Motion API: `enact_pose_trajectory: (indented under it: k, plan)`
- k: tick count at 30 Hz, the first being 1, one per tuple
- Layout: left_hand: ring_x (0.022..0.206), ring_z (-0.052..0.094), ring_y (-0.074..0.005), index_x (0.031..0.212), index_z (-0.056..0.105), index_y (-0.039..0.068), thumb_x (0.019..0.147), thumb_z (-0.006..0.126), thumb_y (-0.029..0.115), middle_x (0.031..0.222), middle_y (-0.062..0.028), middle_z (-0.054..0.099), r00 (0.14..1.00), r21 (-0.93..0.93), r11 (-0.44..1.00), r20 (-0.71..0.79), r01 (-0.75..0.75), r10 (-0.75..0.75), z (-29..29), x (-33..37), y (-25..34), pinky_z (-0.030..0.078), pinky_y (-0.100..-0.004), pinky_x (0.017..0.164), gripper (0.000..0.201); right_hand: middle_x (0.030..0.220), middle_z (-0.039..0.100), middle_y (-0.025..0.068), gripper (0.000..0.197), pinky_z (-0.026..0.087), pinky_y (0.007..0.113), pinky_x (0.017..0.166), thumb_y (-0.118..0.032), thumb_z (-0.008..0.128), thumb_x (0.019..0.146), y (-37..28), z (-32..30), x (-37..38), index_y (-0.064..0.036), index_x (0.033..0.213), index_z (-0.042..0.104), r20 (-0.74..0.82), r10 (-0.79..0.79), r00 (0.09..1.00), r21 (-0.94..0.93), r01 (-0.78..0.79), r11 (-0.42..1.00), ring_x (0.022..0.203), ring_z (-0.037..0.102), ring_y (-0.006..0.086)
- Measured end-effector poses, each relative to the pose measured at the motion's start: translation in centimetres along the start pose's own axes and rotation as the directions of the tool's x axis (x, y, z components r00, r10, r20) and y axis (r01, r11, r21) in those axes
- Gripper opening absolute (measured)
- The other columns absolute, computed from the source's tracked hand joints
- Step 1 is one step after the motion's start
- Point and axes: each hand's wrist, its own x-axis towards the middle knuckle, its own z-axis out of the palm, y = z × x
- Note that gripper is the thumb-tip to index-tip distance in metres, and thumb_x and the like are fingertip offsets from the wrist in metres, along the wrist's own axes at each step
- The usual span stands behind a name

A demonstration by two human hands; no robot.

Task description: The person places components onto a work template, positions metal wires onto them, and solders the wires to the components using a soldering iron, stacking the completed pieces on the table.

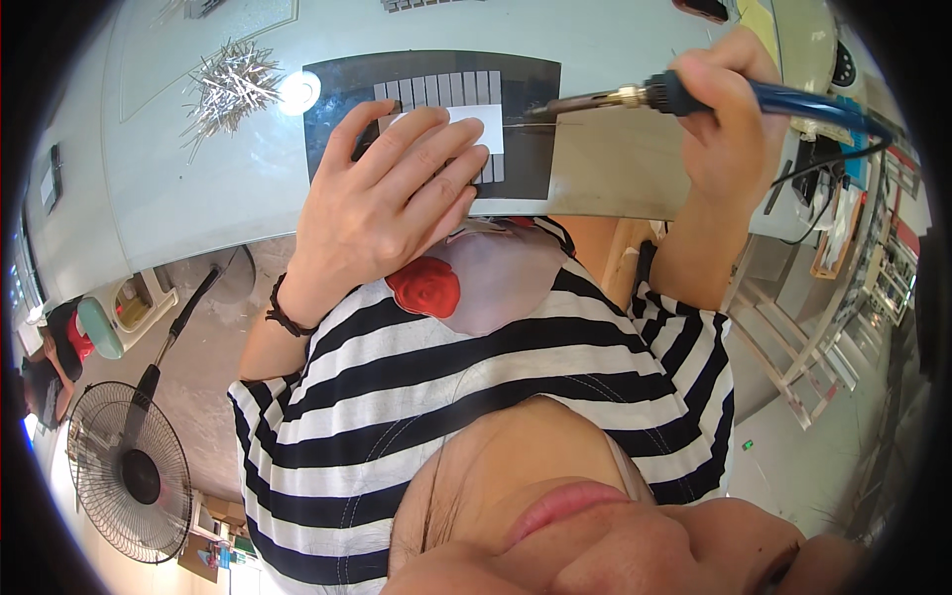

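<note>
My left hand (382, 203) lies flat with fingers stretched out over a white card (484, 127). The card covers the middle of a row of narrow grey strips (451, 89), whose ends show above and below it. Beneath them is a dark sheet (531, 81) near the table's front edge. My right hand (729, 124) is closed around a soldering iron (635, 96) with a blue handle. The iron points left, its tip above the sheet's right side, beside the card. A thin wire (535, 122) is near the tip. My left palm and fingers hide part of the strips.
A heap of thin metal wires (235, 81) sits on the pale table (635, 183), left of the sheet. The iron's dark cable (886, 134) loops at the right. A standing fan (139, 476) is at lower left; another person's arm (58, 372) shows at the left edge.
</note>
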Motion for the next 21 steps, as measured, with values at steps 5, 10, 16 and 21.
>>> enact_pose_trajectory:
  k: [5,10,16,21]
  plan:
    - [0.113,0.063,-0.0218,0.107,0.072,0.008,0.083,0.075,0.017,0.12,-0.0031,0.069,1.0,0.018,1.0,0.006,0.011,-0.011,0.1,-0.5,0.0,0.045,-0.0462,0.102,0.025,0.062,0.048,0.0027,0.021,0.029,0.023,0.047,-0.012,0.057,0.097,0.8,2.1,-2.9,0.0051,0.108,0.059,-0.127,0.021,0.992,0.046,-0.015,0.999,0.048,0.038,0.0077]
    - [0.114,0.063,-0.0222,0.107,0.072,0.008,0.083,0.075,0.017,0.121,-0.0035,0.069,1.0,0.008,1.0,0.014,0.006,-0.006,0.0,-0.2,-0.2,0.045,-0.0464,0.102,0.026,0.06,0.043,0.0017,0.005,0.03,0.025,0.049,0.004,0.057,0.091,1.9,2.2,-5.3,0.0028,0.095,0.054,-0.158,0.015,0.987,0.064,-0.004,0.998,0.048,0.034,0.0067]
    - [0.114,0.063,-0.0226,0.108,0.073,0.009,0.083,0.076,0.016,0.122,-0.0034,0.069,1.0,0.006,1.0,0.015,0.013,-0.013,-0.1,-0.3,-0.2,0.045,-0.0465,0.102,0.027,0.063,0.056,0.001,0.022,0.032,0.021,0.051,0.007,0.071,0.085,2.4,1.6,-5.7,-0.0036,0.081,0.052,-0.13,-0.051,0.99,0.147,0.07,0.987,0.054,0.044,0.0035]
    - [0.115,0.063,-0.0224,0.108,0.073,0.009,0.083,0.076,0.017,0.122,-0.0031,0.069,1.0,0.007,1.0,0.016,0.016,-0.016,-0.1,-0.4,-0.2,0.045,-0.0465,0.103,0.027,0.06,0.052,-0.0011,0.027,0.028,0.021,0.05,0.003,0.073,0.085,1.5,2.6,-5.2,-0.006,0.076,0.049,-0.181,0.072,0.981,0.142,-0.047,0.989,0.053,0.04,0.0023]
